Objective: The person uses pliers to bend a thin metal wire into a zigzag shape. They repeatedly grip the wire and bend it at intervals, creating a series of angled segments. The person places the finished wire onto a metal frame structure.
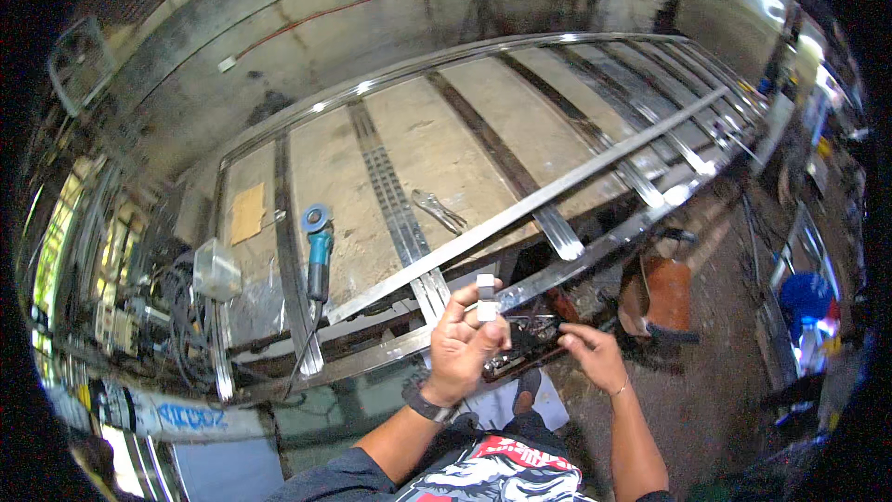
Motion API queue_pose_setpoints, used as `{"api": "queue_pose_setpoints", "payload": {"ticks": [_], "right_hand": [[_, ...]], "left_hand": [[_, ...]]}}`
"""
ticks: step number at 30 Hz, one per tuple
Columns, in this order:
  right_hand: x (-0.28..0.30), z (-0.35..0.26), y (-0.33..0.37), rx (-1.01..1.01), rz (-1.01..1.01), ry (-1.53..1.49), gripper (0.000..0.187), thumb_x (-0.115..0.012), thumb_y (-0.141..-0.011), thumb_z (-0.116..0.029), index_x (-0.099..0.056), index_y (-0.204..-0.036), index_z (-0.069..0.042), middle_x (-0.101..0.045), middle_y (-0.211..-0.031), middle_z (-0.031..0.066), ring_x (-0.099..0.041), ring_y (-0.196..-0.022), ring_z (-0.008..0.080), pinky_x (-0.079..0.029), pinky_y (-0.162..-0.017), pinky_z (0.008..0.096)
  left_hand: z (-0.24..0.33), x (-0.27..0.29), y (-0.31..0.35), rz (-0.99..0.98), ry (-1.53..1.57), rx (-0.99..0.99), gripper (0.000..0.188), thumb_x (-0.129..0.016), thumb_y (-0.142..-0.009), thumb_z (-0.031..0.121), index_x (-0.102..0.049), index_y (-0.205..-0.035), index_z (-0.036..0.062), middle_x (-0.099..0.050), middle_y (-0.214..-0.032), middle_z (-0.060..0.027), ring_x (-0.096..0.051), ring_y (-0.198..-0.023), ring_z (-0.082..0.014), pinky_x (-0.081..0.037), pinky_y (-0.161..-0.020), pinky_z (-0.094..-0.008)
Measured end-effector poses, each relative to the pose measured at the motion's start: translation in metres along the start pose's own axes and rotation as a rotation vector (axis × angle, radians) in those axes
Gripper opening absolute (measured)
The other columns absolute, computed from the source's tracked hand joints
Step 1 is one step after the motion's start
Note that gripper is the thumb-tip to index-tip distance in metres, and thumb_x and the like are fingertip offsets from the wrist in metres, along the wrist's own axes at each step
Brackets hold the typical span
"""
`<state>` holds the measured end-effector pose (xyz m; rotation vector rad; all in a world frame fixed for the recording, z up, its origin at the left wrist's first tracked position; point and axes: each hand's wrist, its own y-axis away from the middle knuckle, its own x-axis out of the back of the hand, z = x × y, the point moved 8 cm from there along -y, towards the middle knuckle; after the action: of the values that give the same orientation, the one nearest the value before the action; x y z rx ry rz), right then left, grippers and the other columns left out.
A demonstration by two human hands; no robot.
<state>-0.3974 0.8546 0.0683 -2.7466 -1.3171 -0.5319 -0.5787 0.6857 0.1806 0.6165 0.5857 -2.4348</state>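
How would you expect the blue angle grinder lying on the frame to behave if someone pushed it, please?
The angle grinder looks rigid and fairly heavy, so it would probably slide rather than tip. Its cable would likely drag behind. Lying across a steel bar, it may rock.

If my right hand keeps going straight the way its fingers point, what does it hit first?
The right hand points left toward a dark tray of small metal parts that its fingertips already reach. Beyond that is the left hand, though depth is unclear.

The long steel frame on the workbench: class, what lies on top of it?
On the long steel frame lie a blue angle grinder, silver locking pliers and a brown cardboard piece. The left hand covers part of its near rail.
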Motion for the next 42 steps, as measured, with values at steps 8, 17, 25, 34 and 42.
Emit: {"api": "queue_pose_setpoints", "payload": {"ticks": [8,17,25,34,42], "right_hand": [[-0.028,-0.048,-0.206,0.397,-0.161,0.093,0.030,-0.067,-0.097,-0.021,-0.069,-0.120,-0.001,-0.072,-0.111,0.0180,-0.070,-0.104,0.0325,-0.053,-0.092,0.0392],[-0.183,-0.028,-0.355,0.397,-0.345,0.704,0.042,-0.075,-0.089,-0.033,-0.063,-0.119,-0.005,-0.064,-0.119,0.0221,-0.063,-0.114,0.0431,-0.052,-0.097,0.0503],[-0.267,0.044,-0.419,0.139,-0.350,0.939,0.061,-0.076,-0.088,-0.036,-0.053,-0.138,-0.010,-0.055,-0.137,0.0222,-0.056,-0.129,0.0419,-0.051,-0.102,0.0512],[-0.254,0.062,-0.517,0.028,-0.101,0.595,0.067,-0.071,-0.081,-0.031,-0.050,-0.134,0.003,-0.066,-0.114,0.0333,-0.069,-0.104,0.0451,-0.057,-0.091,0.0518],[-0.199,-0.083,-0.308,-0.329,-0.876,-0.811,0.029,-0.062,-0.101,-0.022,-0.063,-0.120,-0.001,-0.070,-0.088,0.0100,-0.071,-0.079,0.0247,-0.063,-0.071,0.0434]], "left_hand": [[0.053,0.039,-0.025,0.168,-0.143,-0.136,0.056,-0.071,-0.095,0.015,-0.044,-0.142,-0.0005,-0.068,-0.093,-0.0137,-0.063,-0.081,-0.0162,-0.050,-0.070,-0.0278],[0.078,0.027,0.012,0.480,-0.480,-0.384,0.057,-0.065,-0.102,0.036,-0.042,-0.145,0.0071,-0.056,-0.067,-0.0016,-0.060,-0.062,-0.0185,-0.050,-0.093,-0.0444],[0.030,0.052,0.044,0.563,-0.396,-0.198,0.055,-0.068,-0.101,0.022,-0.040,-0.145,0.0068,-0.066,-0.082,-0.0126,-0.068,-0.080,-0.0225,-0.052,-0.097,-0.0504],[0.058,0.097,0.021,0.587,-0.301,-0.171,0.064,-0.063,-0.103,0.034,-0.039,-0.149,-0.0026,-0.057,-0.081,-0.0072,-0.053,-0.072,-0.0149,-0.044,-0.075,-0.0302],[0.068,0.119,0.014,0.604,-0.206,-0.213,0.058,-0.060,-0.104,0.038,-0.048,-0.143,-0.0033,-0.050,-0.069,-0.0002,-0.047,-0.062,-0.0115,-0.044,-0.087,-0.0361]]}}
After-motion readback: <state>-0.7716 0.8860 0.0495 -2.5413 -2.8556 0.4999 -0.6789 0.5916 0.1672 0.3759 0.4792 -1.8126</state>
